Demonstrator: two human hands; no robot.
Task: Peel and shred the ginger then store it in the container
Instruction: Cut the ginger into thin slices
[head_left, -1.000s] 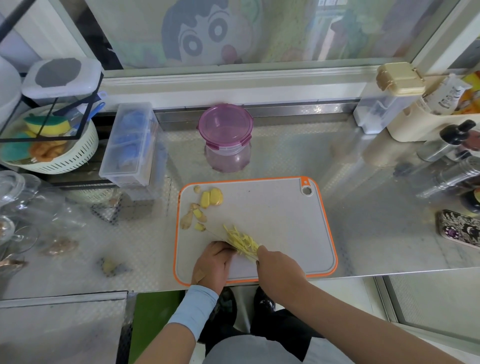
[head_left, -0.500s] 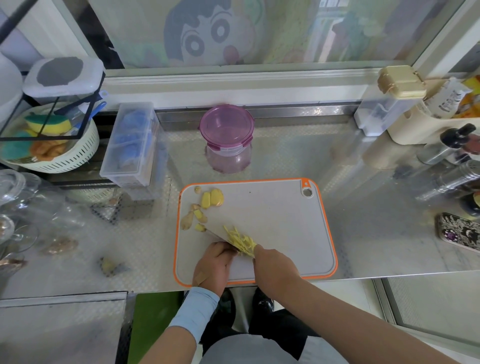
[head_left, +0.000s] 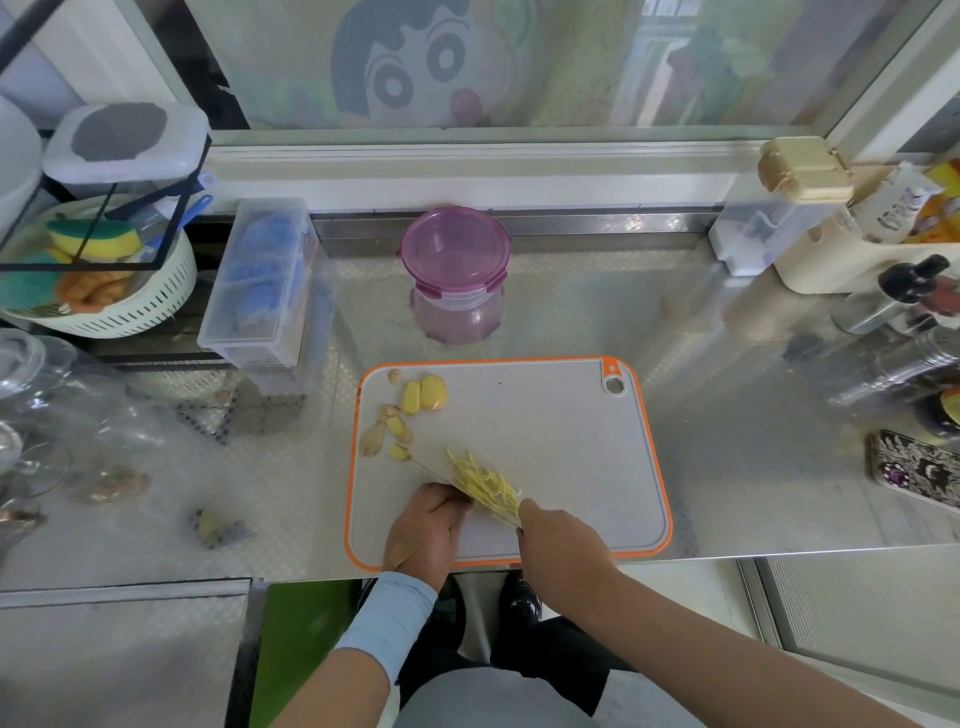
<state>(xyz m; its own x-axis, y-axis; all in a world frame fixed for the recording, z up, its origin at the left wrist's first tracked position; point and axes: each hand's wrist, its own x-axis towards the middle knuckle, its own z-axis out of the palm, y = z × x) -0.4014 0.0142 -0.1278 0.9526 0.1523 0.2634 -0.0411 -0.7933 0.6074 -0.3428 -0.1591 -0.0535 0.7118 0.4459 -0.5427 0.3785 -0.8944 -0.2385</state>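
Yellow ginger shreds (head_left: 483, 483) lay at the board's (head_left: 545, 441) 6 o'clock; right hand (head_left: 561, 543) gripped the knife (head_left: 436, 474), left hand (head_left: 426, 530) curled, hold unseen.

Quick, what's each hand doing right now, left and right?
Left hand: fingers curled beside the knife; whatever they hold is hidden, cannot tell.
Right hand: closed, gripping the knife handle.

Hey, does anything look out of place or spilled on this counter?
Yes. A yellowish scrap lies on the counter left of the board, apart from the peel on the board's left edge; it looks like a stray ginger bit. Nothing else seems spilled or askew.
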